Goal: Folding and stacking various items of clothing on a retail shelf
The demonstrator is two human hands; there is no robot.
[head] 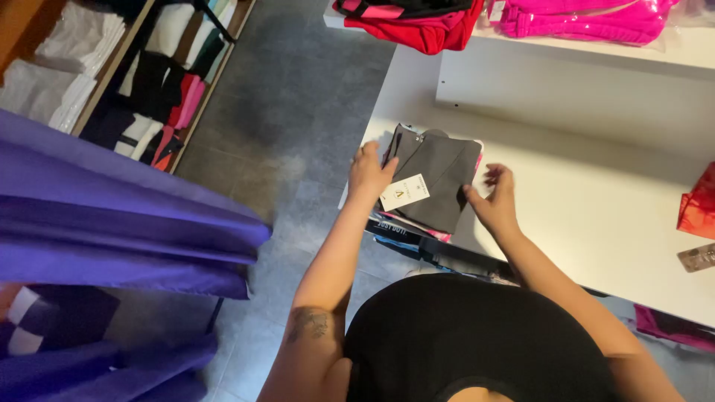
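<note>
Black top (477, 335): nearest the camera, the person's own dark sleeveless garment fills the bottom of the view; both bare arms reach forward from it.
Left forearm: carries a dark tattoo (311, 321) near the elbow and runs up toward the near left corner of the white desk (596, 216).
Left hand (369, 173): rests on the left edge of the folded dark grey garment (436, 179), palm down, fingers loosely curled and pressed on the cloth near its upper left corner; it pins the fabric rather than pinching it.
Right hand (495, 197): at the garment's right edge, thumb touching the lower right side, fingers spread and lifted a little above the desk; blurred, so I cannot tell whether the fingertips touch the cloth.
Folded dark grey garment: lies flat on the desk between the two hands, tilted slightly, with a white paper tag (404, 193) on its lower left part, just beside the left hand.
Beneath it: a strip of pink fabric (439, 234) shows under the garment's near and right edges.
Desk edge: a dark flat package (417, 238) with blue parts pokes out just below the desk's near rim.
Purple cloth (112, 223): draped in folds at the left, well apart from the hands.
Floor (298, 104): grey tiles between the desk and the left shelving.
Wooden shelves (112, 67): far left, holding folded white, black and pink clothes.
Upper white shelf (670, 45): farthest, bearing a red folded garment (417, 22) and bright pink clothing in clear wrap (581, 18).
Right rim: an orange-red bag (700, 205) sits on the desk.
</note>
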